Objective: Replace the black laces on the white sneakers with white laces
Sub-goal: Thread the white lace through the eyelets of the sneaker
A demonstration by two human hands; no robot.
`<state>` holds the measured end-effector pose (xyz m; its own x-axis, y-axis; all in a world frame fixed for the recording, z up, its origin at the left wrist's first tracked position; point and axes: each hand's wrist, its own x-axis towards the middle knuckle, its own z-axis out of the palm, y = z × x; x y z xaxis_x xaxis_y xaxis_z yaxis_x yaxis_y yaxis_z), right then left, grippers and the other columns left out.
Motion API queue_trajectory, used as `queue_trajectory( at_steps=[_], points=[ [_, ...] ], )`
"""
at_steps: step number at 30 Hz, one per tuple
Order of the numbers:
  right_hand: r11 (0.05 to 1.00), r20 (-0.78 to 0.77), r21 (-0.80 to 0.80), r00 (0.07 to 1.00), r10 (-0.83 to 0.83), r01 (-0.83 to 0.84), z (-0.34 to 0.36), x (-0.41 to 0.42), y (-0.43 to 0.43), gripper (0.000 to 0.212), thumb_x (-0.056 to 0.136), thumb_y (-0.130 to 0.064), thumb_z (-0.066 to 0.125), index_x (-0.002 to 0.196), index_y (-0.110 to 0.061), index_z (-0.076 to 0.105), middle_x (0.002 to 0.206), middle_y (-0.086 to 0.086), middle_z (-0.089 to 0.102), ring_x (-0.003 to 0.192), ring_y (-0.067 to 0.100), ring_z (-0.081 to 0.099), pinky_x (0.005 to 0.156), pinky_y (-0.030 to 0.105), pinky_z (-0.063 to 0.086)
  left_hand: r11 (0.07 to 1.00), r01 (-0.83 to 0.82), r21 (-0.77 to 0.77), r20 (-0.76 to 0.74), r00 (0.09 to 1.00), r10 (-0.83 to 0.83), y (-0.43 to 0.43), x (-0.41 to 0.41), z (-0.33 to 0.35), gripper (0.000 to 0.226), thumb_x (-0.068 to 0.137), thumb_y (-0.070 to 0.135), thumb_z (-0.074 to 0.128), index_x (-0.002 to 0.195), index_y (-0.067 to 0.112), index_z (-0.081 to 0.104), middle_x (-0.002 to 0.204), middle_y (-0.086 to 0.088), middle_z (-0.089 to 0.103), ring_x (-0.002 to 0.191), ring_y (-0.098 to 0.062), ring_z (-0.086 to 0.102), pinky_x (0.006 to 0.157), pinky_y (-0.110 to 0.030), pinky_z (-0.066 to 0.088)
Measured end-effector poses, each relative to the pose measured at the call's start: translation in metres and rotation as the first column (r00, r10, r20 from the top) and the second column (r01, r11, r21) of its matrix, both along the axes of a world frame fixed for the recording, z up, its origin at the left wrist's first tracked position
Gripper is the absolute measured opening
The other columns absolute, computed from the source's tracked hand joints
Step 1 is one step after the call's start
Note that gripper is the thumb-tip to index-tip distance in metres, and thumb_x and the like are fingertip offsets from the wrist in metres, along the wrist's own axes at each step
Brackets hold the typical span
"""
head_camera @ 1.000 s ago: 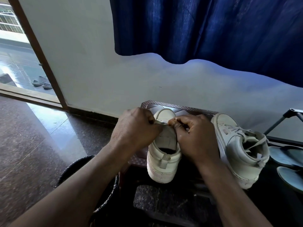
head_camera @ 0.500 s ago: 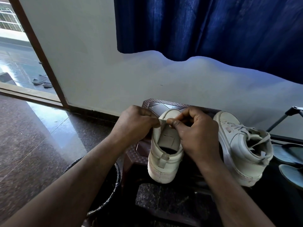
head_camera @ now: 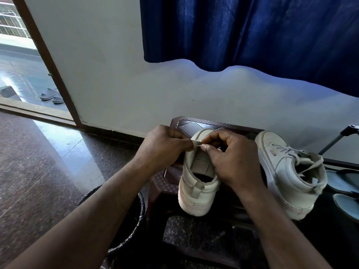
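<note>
A white sneaker [head_camera: 196, 191] stands heel toward me on a dark brown stool [head_camera: 186, 123], with no lace visible over its tongue. My left hand [head_camera: 165, 146] pinches the left eyelet edge near the toe. My right hand [head_camera: 231, 158] covers the right side and pinches a short white lace end [head_camera: 198, 144] beside the left fingertips. A second white sneaker [head_camera: 287, 171] stands to the right, laced with a white lace, its ends loose around the collar. No black lace is visible.
A black bin [head_camera: 128, 220] stands low left against the stool. Dark sandals [head_camera: 343, 181] lie at the right edge near a metal stand leg [head_camera: 338, 138]. A blue curtain [head_camera: 252, 30] hangs above on the white wall. An open doorway with slippers [head_camera: 51, 95] is far left.
Both hands shifted slightly toward the toe of the near sneaker, and the right fingers now pinch the lace end at the front eyelets. The camera view moved a little.
</note>
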<state>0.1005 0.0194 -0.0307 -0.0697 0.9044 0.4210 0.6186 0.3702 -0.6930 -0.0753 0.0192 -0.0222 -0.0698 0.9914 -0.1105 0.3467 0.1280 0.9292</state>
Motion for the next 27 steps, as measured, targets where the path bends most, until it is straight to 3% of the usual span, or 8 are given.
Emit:
queue_trajectory(
  at_steps=[6, 11, 14, 18, 21, 24, 25, 27],
  points=[
    [1.000, -0.049, -0.001, 0.998, 0.026, -0.026, -0.001, -0.001, 0.000, 0.036, 0.080, -0.010, 0.086, 0.072, -0.038, 0.066, 0.077, -0.025, 0.071, 0.072, -0.002, 0.069, 0.066, 0.010, 0.050, 1.000, 0.013, -0.022, 0.038, 0.999, -0.012, 0.000, 0.000, -0.001, 0.027, 0.073, 0.047, 0.084, 0.083, 0.022, 0.083, 0.085, -0.011, 0.079, 0.089, -0.035, 0.077, 0.084, -0.057, 0.063],
    [0.999, 0.024, 0.035, 0.999, -0.024, 0.023, -0.004, -0.004, 0.001, 0.034, 0.079, -0.014, 0.086, 0.074, -0.040, 0.065, 0.070, -0.021, 0.070, 0.072, -0.001, 0.068, 0.068, 0.016, 0.054, 0.994, 0.014, -0.104, 0.157, 0.988, 0.002, 0.007, 0.000, -0.005, 0.039, 0.081, 0.051, 0.073, 0.090, 0.015, 0.083, 0.091, -0.012, 0.080, 0.086, -0.033, 0.079, 0.087, -0.056, 0.063],
    [0.998, 0.080, 0.038, 0.995, -0.050, 0.047, -0.005, -0.005, 0.002, 0.027, 0.080, -0.016, 0.084, 0.079, -0.038, 0.068, 0.069, -0.021, 0.070, 0.076, 0.005, 0.068, 0.075, 0.033, 0.058, 0.995, 0.008, -0.104, 0.159, 0.987, 0.009, 0.010, 0.004, -0.009, 0.027, 0.087, 0.036, 0.078, 0.089, 0.010, 0.081, 0.091, -0.015, 0.080, 0.088, -0.037, 0.078, 0.086, -0.055, 0.063],
    [0.998, 0.090, 0.040, 0.995, -0.046, 0.042, -0.007, -0.004, 0.001, 0.024, 0.082, -0.018, 0.082, 0.083, -0.038, 0.068, 0.071, -0.022, 0.068, 0.081, 0.010, 0.068, 0.077, 0.039, 0.058, 0.993, -0.009, -0.122, 0.168, 0.985, 0.029, 0.015, 0.008, -0.015, 0.018, 0.097, 0.020, 0.073, 0.093, 0.003, 0.079, 0.088, -0.018, 0.078, 0.068, -0.023, 0.071, 0.075, -0.040, 0.061],
    [0.999, 0.110, 0.040, 0.993, -0.037, 0.033, -0.008, -0.004, 0.002, 0.019, 0.082, -0.024, 0.080, 0.088, -0.037, 0.068, 0.073, -0.023, 0.067, 0.087, 0.015, 0.065, 0.082, 0.045, 0.056, 0.992, -0.041, -0.122, 0.141, 0.988, 0.058, 0.020, 0.011, -0.022, 0.025, 0.095, 0.020, 0.073, 0.095, -0.004, 0.074, 0.094, -0.029, 0.074, 0.070, -0.023, 0.064, 0.070, -0.039, 0.055],
    [0.999, 0.122, 0.035, 0.992, -0.035, 0.031, -0.007, -0.002, 0.003, 0.020, 0.080, -0.022, 0.076, 0.090, -0.037, 0.067, 0.073, -0.025, 0.063, 0.090, 0.017, 0.062, 0.085, 0.048, 0.054, 0.988, -0.103, -0.117, 0.003, 0.995, 0.104, 0.029, 0.002, -0.026, 0.033, 0.094, 0.029, 0.073, 0.095, -0.004, 0.072, 0.082, -0.017, 0.074, 0.072, -0.026, 0.069, 0.079, -0.038, 0.059],
    [0.998, 0.123, 0.045, 0.991, -0.042, 0.036, -0.006, -0.001, 0.002, 0.021, 0.079, -0.021, 0.076, 0.090, -0.036, 0.067, 0.073, -0.026, 0.061, 0.090, 0.017, 0.061, 0.086, 0.048, 0.054, 0.986, -0.119, -0.114, -0.143, 0.984, 0.103, 0.032, -0.005, -0.027, 0.035, 0.095, 0.033, 0.070, 0.097, -0.002, 0.072, 0.088, -0.015, 0.076, 0.080, -0.030, 0.073, 0.085, -0.041, 0.062],
    [0.994, 0.118, 0.093, 0.990, -0.073, 0.062, -0.006, 0.002, 0.002, 0.020, 0.078, -0.020, 0.076, 0.090, -0.034, 0.068, 0.074, -0.027, 0.060, 0.088, 0.018, 0.060, 0.085, 0.047, 0.054, 0.983, -0.135, -0.121, -0.498, 0.865, 0.058, 0.034, -0.019, -0.027, 0.045, 0.092, 0.045, 0.058, 0.103, 0.004, 0.072, 0.101, -0.016, 0.076, 0.094, -0.036, 0.073, 0.088, -0.044, 0.062]
  ],
)
